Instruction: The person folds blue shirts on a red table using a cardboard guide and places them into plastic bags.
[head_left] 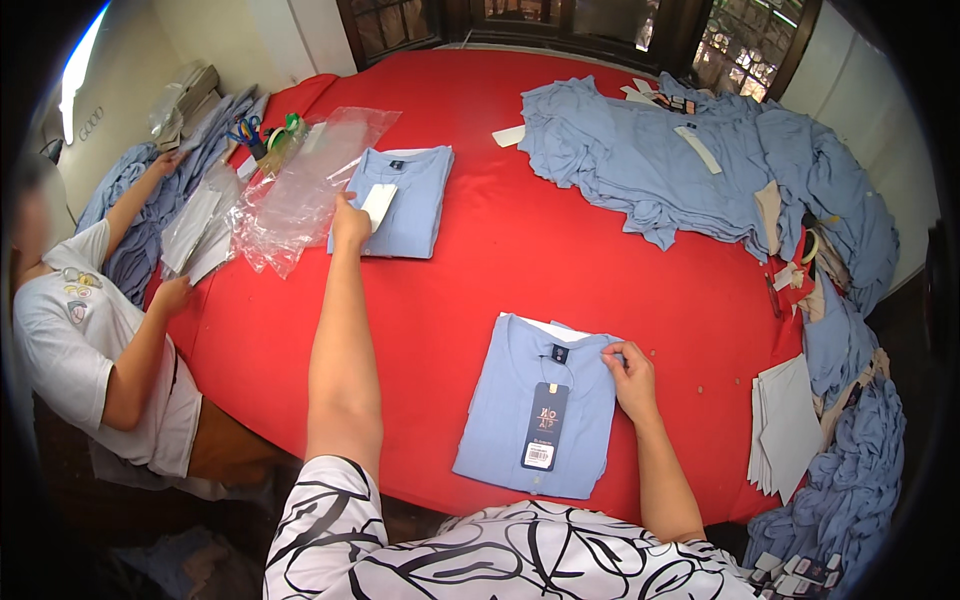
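A light blue folded T-shirt [480,420] lies in front of me on the red-covered table, a dark hang tag [543,425] looped from its neck. White board shows behind its collar. My right hand [632,378] is closed at its upper right shoulder, fingertips pinching the edge. Farther off to the left, my outstretched left hand [350,224] grips the left edge of a stack of folded blue shirts [415,215]; some of its fingers are hidden. Beside that hand, a white tag [378,206] lies on the top shirt.
Clear plastic bags [310,185] and scissors [247,133] lie left of the stack. A co-worker [110,340] at the left handles bags near blue garments. Unfolded blue shirts [650,160] are heaped at the far right. White boards [785,425] lie at the right edge.
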